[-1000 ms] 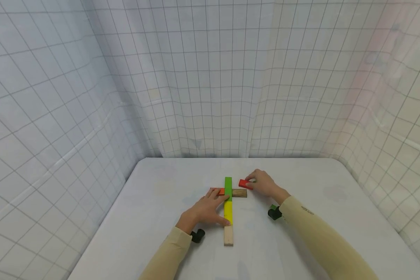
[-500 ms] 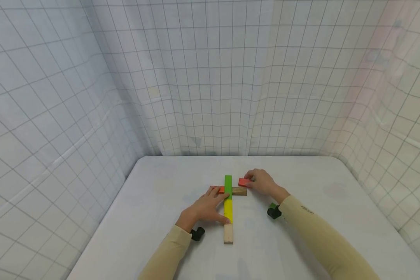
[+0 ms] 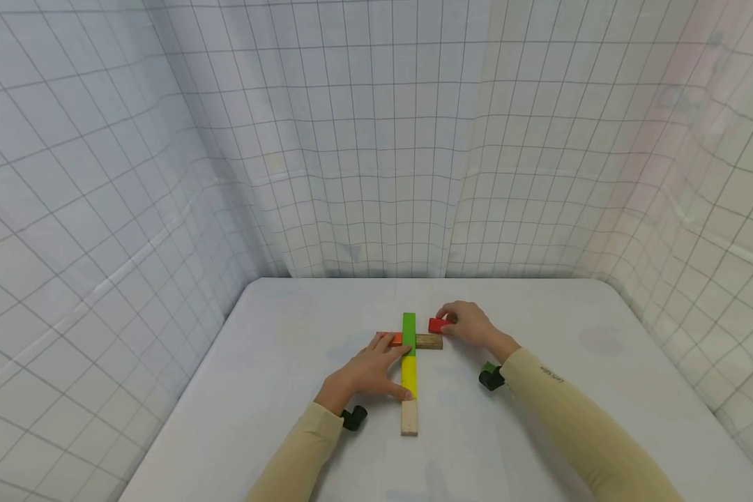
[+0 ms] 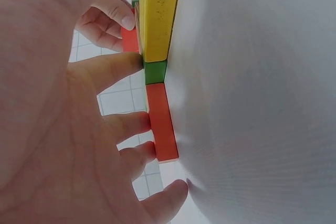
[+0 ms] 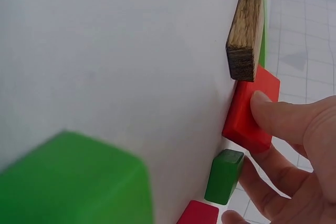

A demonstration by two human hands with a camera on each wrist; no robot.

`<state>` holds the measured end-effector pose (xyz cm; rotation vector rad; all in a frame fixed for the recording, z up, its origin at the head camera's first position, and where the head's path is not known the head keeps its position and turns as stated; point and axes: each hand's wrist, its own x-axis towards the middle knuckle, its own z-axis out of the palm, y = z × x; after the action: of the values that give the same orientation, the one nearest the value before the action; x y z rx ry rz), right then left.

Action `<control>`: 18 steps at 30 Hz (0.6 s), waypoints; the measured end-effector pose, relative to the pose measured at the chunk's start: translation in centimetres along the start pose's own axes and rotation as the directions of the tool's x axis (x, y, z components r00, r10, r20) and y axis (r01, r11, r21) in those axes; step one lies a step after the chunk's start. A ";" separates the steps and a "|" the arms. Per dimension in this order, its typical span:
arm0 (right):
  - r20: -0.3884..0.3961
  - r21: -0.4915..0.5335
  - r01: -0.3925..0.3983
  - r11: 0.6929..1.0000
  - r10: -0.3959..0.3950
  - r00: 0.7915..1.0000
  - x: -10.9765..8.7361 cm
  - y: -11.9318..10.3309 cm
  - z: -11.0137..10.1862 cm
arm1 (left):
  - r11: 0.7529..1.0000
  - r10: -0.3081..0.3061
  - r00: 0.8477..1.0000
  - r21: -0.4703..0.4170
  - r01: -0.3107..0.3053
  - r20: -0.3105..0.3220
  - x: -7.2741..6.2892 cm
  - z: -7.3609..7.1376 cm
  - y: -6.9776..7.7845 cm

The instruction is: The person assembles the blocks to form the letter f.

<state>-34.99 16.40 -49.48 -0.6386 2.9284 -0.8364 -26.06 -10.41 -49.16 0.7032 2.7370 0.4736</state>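
Note:
My left hand [image 3: 367, 373] rests over a row of wooden blocks with its fingers spread. Its fingertips touch the orange block [image 4: 163, 121] and the green block [image 3: 409, 328]; the thumb lies where the yellow block [image 3: 409, 376] meets the pale wood block [image 3: 409, 418]. A brown block [image 3: 429, 341] extends to the right of the green one, opposite the orange block. Just beyond the brown block, my right hand [image 3: 473, 326] pinches a red block [image 5: 247, 111] between thumb and fingers. Part of the red block is hidden by the hand in the head view.
Near the right fingers stand a small green block [image 5: 224, 177] and a dark red block [image 5: 199, 213]. Another green block [image 3: 489, 367] sits by the right wrist camera [image 3: 491, 379]. The white table [image 3: 226, 418] is bordered by gridded curtains [image 3: 376, 174].
The red block has turned slightly in my right fingers, and the right hand has edged a little left. The left hand keeps its place on the blocks.

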 end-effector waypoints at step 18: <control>-0.082 0.014 -0.010 1.000 0.011 0.997 0.1 -1.0 -0.1 | 1.000 0.007 1.000 0.013 -0.007 -0.002 0.2 0.3 -0.2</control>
<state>-34.67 15.65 -48.85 -0.6012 2.9934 -0.9018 -26.20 -10.45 -49.52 0.7168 2.7424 0.4584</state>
